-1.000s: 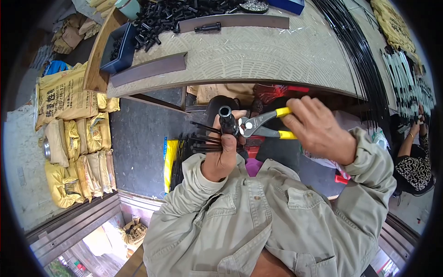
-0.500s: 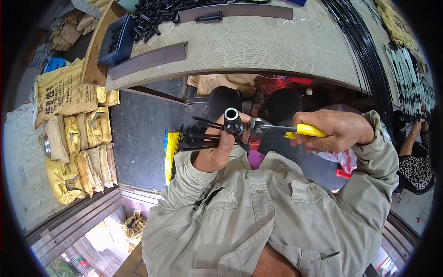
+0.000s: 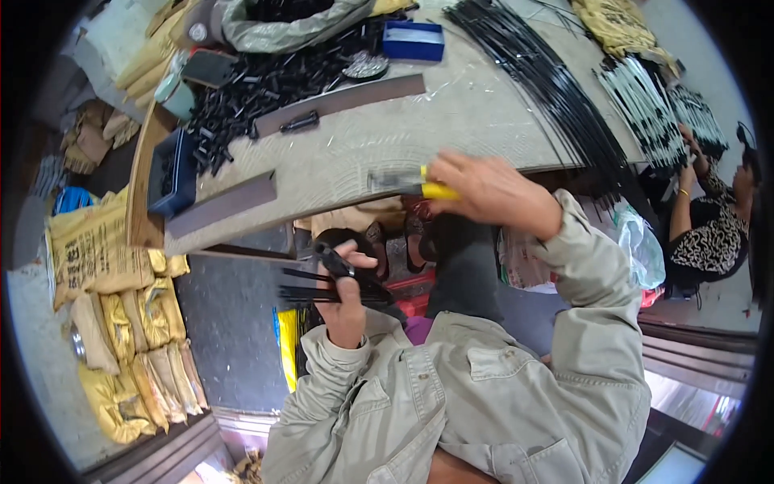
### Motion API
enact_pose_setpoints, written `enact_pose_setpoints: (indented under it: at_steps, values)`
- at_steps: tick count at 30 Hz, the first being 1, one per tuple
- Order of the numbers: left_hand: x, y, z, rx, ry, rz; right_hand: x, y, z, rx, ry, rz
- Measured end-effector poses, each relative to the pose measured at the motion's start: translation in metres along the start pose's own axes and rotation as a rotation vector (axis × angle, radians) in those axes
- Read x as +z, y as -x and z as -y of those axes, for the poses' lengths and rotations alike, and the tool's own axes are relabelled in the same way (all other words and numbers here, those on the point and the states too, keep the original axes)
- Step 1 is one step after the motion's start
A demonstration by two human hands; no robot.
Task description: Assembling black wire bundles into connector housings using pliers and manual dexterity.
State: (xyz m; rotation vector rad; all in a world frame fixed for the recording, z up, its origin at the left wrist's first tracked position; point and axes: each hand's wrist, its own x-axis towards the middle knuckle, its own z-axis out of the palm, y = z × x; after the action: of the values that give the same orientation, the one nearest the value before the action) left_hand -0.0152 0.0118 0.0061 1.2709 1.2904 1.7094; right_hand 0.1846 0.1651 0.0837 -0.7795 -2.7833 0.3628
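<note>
Two bare hands were at work below the near edge of a pale worktable [image 3: 451, 121]; the left hand [image 3: 345, 300] was closed in a fist round a bundle of thin black rods [image 3: 310, 289], which jutted out sideways to the person's left, and a short black tube end [image 3: 332, 260] stood up just above the thumb; the right hand [image 3: 488, 192] was raised to the table's near edge, its fingers wrapped tight about the yellow handle of a pair of pliers [image 3: 407, 184], whose grey metal head pointed left and was blurred, so whether its jaws were apart could not be told; the pliers and the bundle were well apart, the pliers higher and to the right. On the table lay a heap of small black parts [image 3: 258, 85], two long grey metal bars [image 3: 339, 101], a blue box [image 3: 413, 40] and a long sheaf of black rods [image 3: 556, 89] running along the right side; a dark blue tray [image 3: 171, 173] sat at the table's left end. Yellow sacks [image 3: 121, 323] were stacked on the floor to the left; another person [image 3: 713, 218] sat at the far right, hands at the table.
</note>
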Motion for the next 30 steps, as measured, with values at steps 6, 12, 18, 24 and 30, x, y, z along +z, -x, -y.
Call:
enact_pose_setpoints:
  at_steps: [6, 12, 18, 24, 30]
  values:
    - [-0.005, -0.005, -0.029, 0.230, 0.135, -0.002, 0.035, -0.033, -0.031, -0.217, 0.437, -0.419]
    - [-0.071, -0.034, -0.061, 0.240, 0.883, -0.330, 0.148, 0.045, 0.094, -0.172, -1.162, 0.038]
    - [-0.042, -0.024, 0.031, -0.492, 0.979, -0.369, 0.068, 0.020, 0.069, -0.271, -1.620, -1.029]
    - [0.022, 0.011, 0.005, -0.281, 0.215, 0.267, 0.110, 0.015, 0.053, 0.019, -1.084, -0.545]
    - [0.010, -0.020, -0.025, 0.002, 0.078, 0.305, 0.195, 0.021, 0.065, -0.045, -1.296, -0.277]
